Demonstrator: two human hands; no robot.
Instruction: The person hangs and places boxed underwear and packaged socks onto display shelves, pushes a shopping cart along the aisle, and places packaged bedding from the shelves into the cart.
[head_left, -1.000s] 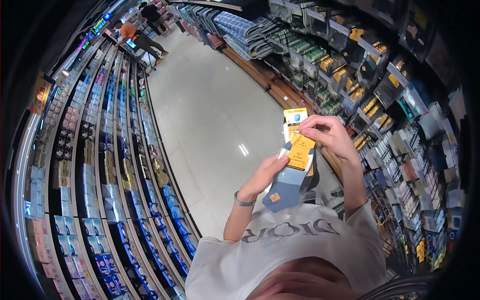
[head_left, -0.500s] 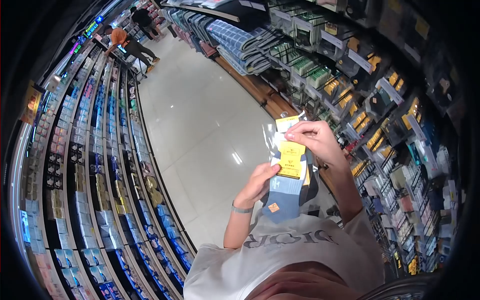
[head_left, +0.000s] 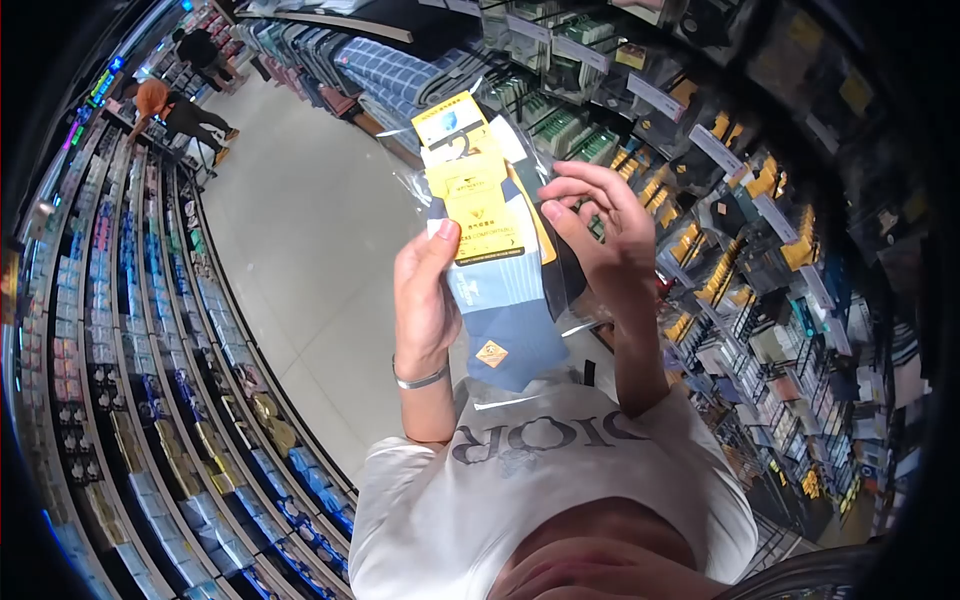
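A clear plastic pack of blue socks point(head_left: 515, 325) with a yellow paper label point(head_left: 480, 215) is raised in front of my chest. My left hand point(head_left: 427, 295) grips its left side, thumb pressed on the label and the other fingers behind. Darker socks point(head_left: 568, 270) and another yellow label edge show behind the blue ones; whether they belong to a separate pack I cannot tell. Close to the pack's upper right edge is my right hand point(head_left: 605, 220), its fingers bent and apart. Contact between its fingertips and the plastic is unclear.
Shelves of packaged goods point(head_left: 170, 400) line the left side. On the right, hanging packs point(head_left: 720, 250) fill racks, with folded checked textiles point(head_left: 400, 70) farther up. Two people point(head_left: 165, 105) are at the aisle's far end, on a pale tiled floor point(head_left: 290, 200).
The socks have come up and left, nearer the camera. My right hand has left the top of the label and moved to the pack's right edge. The view has shifted.
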